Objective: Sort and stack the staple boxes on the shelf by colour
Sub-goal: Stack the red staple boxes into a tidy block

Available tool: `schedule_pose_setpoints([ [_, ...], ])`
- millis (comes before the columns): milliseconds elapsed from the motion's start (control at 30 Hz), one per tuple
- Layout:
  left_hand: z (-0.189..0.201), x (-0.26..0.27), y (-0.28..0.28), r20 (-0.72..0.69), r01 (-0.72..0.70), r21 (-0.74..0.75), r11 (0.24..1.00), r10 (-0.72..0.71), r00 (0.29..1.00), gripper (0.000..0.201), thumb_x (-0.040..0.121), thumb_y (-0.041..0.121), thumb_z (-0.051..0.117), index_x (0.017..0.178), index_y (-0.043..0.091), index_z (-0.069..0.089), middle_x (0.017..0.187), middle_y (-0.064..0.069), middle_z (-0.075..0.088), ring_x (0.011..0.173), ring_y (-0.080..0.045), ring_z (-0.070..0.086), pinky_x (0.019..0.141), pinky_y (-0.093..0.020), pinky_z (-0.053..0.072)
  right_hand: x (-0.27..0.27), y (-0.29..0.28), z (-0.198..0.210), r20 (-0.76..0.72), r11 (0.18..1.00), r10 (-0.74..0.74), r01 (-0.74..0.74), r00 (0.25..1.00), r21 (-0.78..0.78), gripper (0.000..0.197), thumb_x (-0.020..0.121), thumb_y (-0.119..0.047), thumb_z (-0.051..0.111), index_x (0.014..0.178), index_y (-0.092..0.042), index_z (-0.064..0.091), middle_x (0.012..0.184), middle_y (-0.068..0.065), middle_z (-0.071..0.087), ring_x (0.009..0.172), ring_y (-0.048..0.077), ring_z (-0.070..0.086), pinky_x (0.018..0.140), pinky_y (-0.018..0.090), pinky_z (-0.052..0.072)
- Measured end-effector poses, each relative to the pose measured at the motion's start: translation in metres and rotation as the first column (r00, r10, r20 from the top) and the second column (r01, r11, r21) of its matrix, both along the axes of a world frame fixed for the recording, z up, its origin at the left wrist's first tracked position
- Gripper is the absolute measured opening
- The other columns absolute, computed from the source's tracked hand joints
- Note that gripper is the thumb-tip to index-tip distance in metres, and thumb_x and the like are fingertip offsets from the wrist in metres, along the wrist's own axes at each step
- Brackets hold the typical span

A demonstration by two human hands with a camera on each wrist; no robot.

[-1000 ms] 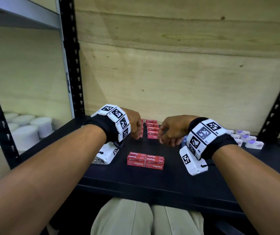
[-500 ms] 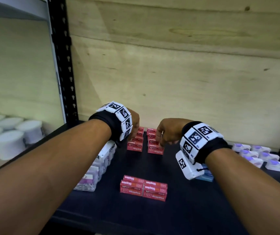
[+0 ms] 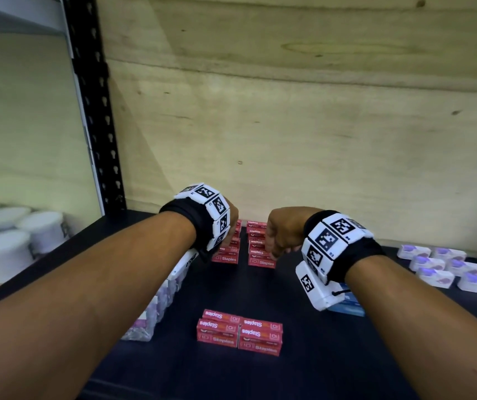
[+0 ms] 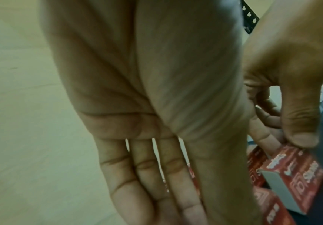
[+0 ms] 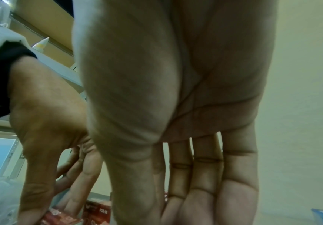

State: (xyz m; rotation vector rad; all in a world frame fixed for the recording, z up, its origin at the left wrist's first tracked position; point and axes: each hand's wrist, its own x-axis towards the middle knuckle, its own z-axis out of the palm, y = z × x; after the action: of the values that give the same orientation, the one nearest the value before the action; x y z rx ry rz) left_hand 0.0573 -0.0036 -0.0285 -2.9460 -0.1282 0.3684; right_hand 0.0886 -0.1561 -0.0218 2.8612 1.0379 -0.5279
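Note:
Two stacks of red staple boxes stand side by side at the back of the black shelf (image 3: 289,370). My left hand (image 3: 233,215) is over the left stack (image 3: 227,256). In the right wrist view its thumb and fingers pinch a red box (image 5: 58,216). My right hand (image 3: 282,232) is over the right stack (image 3: 260,261). The left wrist view shows its thumb on the top red box (image 4: 295,172) with the fingers behind it. A flat group of red boxes (image 3: 240,332) lies near the front. Both hands' fingertips are hidden in the head view.
A row of clear boxes with purple contents (image 3: 156,307) runs along the left. White and purple boxes (image 3: 445,268) sit at the right, and a blue box (image 3: 347,307) lies under my right wrist. The plywood back wall (image 3: 289,140) and a black upright (image 3: 95,111) close the shelf in.
Both hands have stayed at the two back red stacks. My head has moved closer, so the shelf sits lower and larger in view. No box visibly changed place.

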Motion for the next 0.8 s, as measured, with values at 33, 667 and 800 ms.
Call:
schedule_pose_setpoints([
  [33, -0.001, 0.004, 0.003, -0.068, 0.014, 0.011, 1.0, -0.013, 0.998, 0.042, 0.081, 0.023, 0.076, 0.12, 0.01, 0.065, 0.111, -0.004, 0.067, 0.103, -0.021, 0.066, 0.053, -0.019, 0.041, -0.001, 0.0, 0.0, 0.008, 1.0, 0.005, -0.005, 1.0, -0.007, 0.019, 0.086, -0.01, 0.073, 0.105, -0.008, 0.075, 0.065, -0.01, 0.06, 0.058, 0.003, 0.053, 0.06, 0.019, 0.046],
  [667, 0.0, -0.07, -0.014, -0.066, 0.099, 0.01, 0.995, -0.098, 0.993, 0.045, 0.077, 0.026, 0.08, 0.117, 0.012, 0.067, 0.112, -0.003, 0.069, 0.087, -0.017, 0.059, 0.077, -0.027, 0.046, -0.064, -0.032, -0.003, -0.163, 0.993, -0.102, 0.092, 0.981, -0.069, 0.03, 0.087, -0.021, 0.073, 0.114, -0.008, 0.069, 0.109, 0.01, 0.074, 0.103, 0.027, 0.07, 0.095, 0.047, 0.055],
  [800, 0.003, -0.086, -0.012, -0.297, 0.105, -0.097, 0.99, -0.129, 0.946, 0.024, 0.069, 0.014, 0.083, 0.092, 0.019, 0.078, 0.083, 0.004, 0.076, 0.088, -0.024, 0.072, 0.085, -0.045, 0.057, -0.084, -0.044, 0.002, -0.197, 0.994, -0.111, 0.106, 0.974, -0.039, 0.019, 0.091, -0.016, 0.069, 0.109, -0.012, 0.07, 0.086, -0.002, 0.069, 0.075, 0.013, 0.065, 0.072, 0.028, 0.055],
])
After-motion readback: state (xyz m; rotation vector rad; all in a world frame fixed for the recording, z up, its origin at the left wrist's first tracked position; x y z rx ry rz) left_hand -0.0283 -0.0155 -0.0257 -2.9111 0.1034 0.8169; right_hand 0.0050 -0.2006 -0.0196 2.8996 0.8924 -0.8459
